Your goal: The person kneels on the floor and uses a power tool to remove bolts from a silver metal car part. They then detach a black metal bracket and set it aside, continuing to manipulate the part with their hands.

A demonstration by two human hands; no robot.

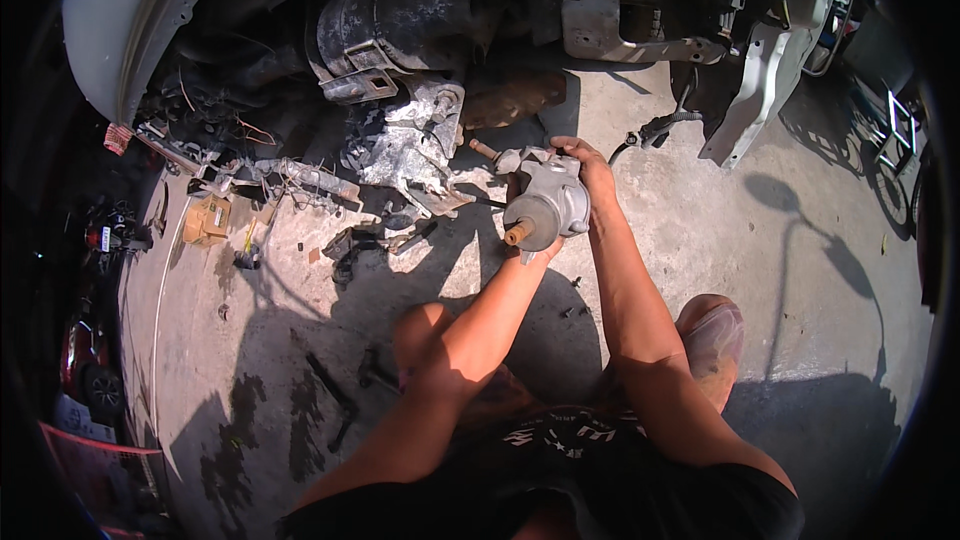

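Hands both clamped on grey metal motor part: left hand at its 6 o'clock, right hand at 1 o'clock, above concrete floor

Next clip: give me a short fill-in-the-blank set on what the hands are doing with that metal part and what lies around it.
1. The grey metal part is held by ____ hands at once.
2. The right hand grips the part from the top, while the left hand supports it from ____.
3. The ground under the person is bare ____ floor.
4. Dark hand tools lie on the floor to the person's ____.

Missing words: both; below; concrete; left
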